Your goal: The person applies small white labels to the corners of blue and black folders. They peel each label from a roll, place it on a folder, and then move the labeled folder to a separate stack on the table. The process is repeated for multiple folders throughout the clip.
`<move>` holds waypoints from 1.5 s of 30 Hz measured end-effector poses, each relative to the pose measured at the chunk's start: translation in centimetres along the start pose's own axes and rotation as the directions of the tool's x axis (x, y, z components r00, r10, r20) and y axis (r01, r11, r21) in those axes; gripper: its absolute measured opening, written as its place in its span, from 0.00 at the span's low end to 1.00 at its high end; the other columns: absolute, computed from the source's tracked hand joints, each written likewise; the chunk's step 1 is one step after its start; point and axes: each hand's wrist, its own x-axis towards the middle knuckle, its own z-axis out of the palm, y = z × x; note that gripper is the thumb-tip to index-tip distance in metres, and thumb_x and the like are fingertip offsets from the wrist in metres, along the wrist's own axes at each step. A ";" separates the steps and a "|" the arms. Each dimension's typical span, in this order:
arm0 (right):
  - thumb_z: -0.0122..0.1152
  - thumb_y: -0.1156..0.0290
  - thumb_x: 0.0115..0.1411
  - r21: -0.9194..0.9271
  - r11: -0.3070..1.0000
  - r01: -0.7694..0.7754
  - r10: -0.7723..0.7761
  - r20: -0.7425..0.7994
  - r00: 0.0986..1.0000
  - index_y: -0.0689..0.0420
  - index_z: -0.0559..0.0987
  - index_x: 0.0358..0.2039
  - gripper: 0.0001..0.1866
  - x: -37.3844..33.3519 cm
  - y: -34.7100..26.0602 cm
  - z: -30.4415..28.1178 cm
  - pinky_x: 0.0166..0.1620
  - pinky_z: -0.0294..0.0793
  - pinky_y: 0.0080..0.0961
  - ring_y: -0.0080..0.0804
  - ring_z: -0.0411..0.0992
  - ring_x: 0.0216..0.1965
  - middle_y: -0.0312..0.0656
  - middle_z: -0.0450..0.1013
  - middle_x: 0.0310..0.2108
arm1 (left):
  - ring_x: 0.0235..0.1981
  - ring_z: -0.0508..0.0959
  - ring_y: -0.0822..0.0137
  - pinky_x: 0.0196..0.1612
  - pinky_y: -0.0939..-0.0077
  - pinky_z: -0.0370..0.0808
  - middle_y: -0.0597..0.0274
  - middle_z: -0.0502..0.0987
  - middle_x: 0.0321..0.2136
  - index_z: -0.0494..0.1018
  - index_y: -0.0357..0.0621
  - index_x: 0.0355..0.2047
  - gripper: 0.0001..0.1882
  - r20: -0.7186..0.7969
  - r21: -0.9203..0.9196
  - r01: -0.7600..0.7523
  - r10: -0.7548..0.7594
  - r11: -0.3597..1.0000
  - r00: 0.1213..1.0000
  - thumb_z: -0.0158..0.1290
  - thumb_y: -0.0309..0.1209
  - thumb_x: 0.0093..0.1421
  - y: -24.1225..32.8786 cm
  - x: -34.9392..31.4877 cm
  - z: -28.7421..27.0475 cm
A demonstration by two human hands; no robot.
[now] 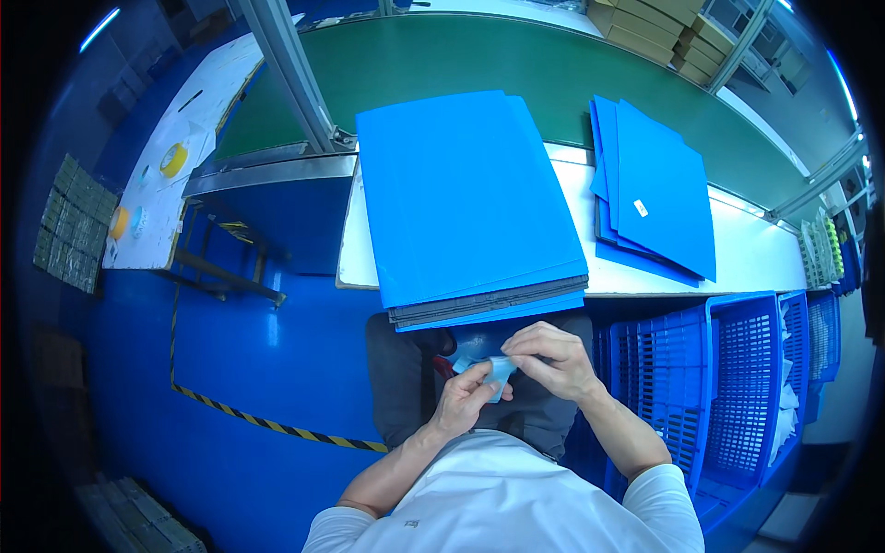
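White label, fingers holding pale-blue piece

Pale blue sheet (thin, soft-looking), creased, bunched upright between left hand and right hand.

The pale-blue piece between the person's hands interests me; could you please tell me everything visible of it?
The pale-blue piece looks small, thin and creased, like soft film or cloth; I cannot tell which. It is held above the lap by the left hand and right hand, which partly hide its outline. One part shows below, between them.
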 end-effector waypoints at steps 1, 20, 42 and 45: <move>0.68 0.79 0.57 -0.039 0.998 0.048 -0.049 -0.026 0.998 0.61 0.86 0.36 0.06 0.7 -0.3 -0.1 0.45 0.79 0.32 0.38 0.81 0.41 0.44 0.84 0.38 | 0.40 0.84 0.66 0.49 0.68 0.82 0.55 0.83 0.39 0.73 0.34 0.58 0.17 -0.007 -0.024 0.011 -0.012 1.000 1.000 0.49 0.22 0.71 -0.2 0.0 -0.1; 0.66 0.48 0.62 -0.665 0.620 0.417 -0.253 0.334 0.908 0.60 0.82 0.53 0.29 15.3 -2.2 3.3 0.61 0.68 0.45 0.46 0.70 0.63 0.47 0.76 0.58 | 0.41 0.83 0.68 0.50 0.70 0.81 0.57 0.82 0.39 0.74 0.33 0.54 0.14 -0.080 0.025 0.160 -0.157 0.987 0.984 0.49 0.23 0.71 -3.5 -1.0 -2.4; 0.55 0.89 0.57 -0.945 0.327 -0.031 -0.624 -0.240 0.744 0.64 0.83 0.53 0.23 6.8 -4.2 -15.1 0.64 0.72 0.47 0.51 0.75 0.60 0.52 0.79 0.55 | 0.41 0.84 0.66 0.49 0.69 0.81 0.55 0.83 0.39 0.74 0.34 0.57 0.16 -0.082 -0.006 0.205 -0.205 0.979 0.975 0.49 0.25 0.70 -4.3 -0.3 -1.9; 0.51 0.90 0.53 -0.928 0.333 -0.166 -0.386 -0.295 0.874 0.65 0.81 0.54 0.27 4.3 2.4 -18.8 0.69 0.64 0.46 0.50 0.71 0.65 0.51 0.78 0.57 | 0.41 0.84 0.65 0.50 0.66 0.82 0.54 0.83 0.39 0.72 0.32 0.58 0.18 -0.071 -0.016 0.213 -0.214 0.977 0.974 0.50 0.24 0.70 -3.7 0.6 -1.3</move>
